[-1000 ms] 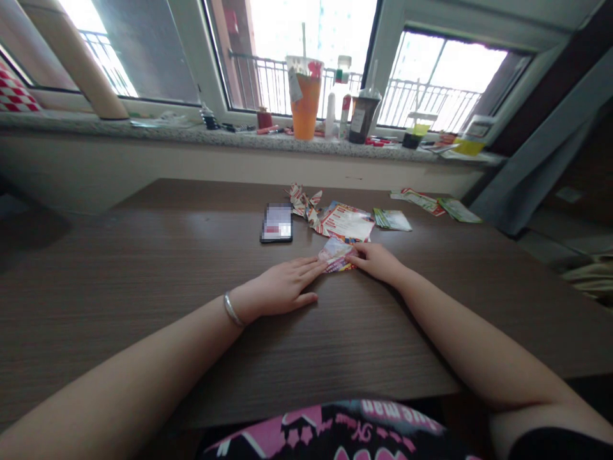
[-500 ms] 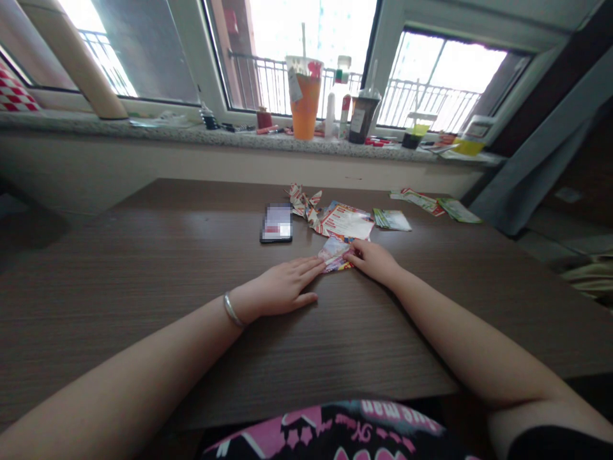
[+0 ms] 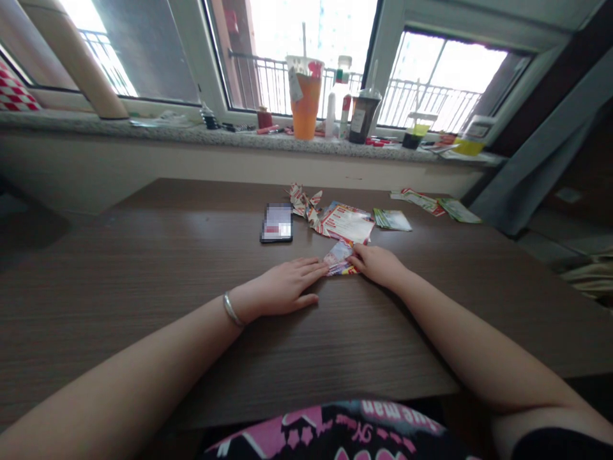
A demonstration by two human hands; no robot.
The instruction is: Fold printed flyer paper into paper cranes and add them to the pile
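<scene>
A small colourful folded paper [image 3: 338,256] lies on the brown table between my hands. My left hand [image 3: 290,286] rests flat on the tabletop, its fingers stretched out and their tips touching the paper's left edge. At the opposite edge, the closed fingers of my right hand [image 3: 378,263] grip the paper; the thumb is bent against it. Just beyond sits a larger printed sheet [image 3: 348,222], with a piece of folded striped paper [image 3: 306,204] at its left.
A phone [image 3: 277,223] lies left of the papers. Stacked paper slips [image 3: 393,219] and more printed slips [image 3: 431,203] are to the right. On the granite windowsill [image 3: 268,138] stand an orange drink cup [image 3: 305,105], a dark cup [image 3: 364,116] and several bottles.
My right hand has shifted slightly right and nearer to me, and the folded paper has moved a little right with it. My left hand has stayed almost still.
</scene>
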